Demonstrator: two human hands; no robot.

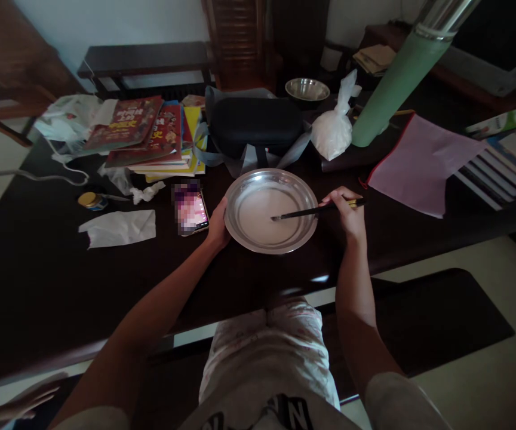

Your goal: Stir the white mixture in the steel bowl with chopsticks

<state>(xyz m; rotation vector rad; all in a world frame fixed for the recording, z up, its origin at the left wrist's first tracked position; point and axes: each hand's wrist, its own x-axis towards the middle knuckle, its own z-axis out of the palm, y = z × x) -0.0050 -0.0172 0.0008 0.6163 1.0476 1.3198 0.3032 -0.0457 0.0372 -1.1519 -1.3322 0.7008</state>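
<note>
A round metal dish (239, 230) is set on the dark desk (38, 269), near its front edge and about midway along it. A thin layer of pale, whitish liquid (258, 215), perhaps a batter, is held in the dish. The dish's left rim is gripped by the left hand (218, 224), its fingers curled around the edge. A pair of dark chopsticks (316, 209) is pinched in the closed fingers of the right hand (346, 210) at the dish's right rim, and their tips are dipped into the liquid near the middle. Just left of the dish a phone (190, 208) is laid with its screen lit. Farther left a crumpled paper tissue (119, 228) and a small jar (91, 200) are seen. Behind the dish a black case (255, 124), a stack of books (150, 134) and a tied bag of white powder (334, 128) are placed.
</note>
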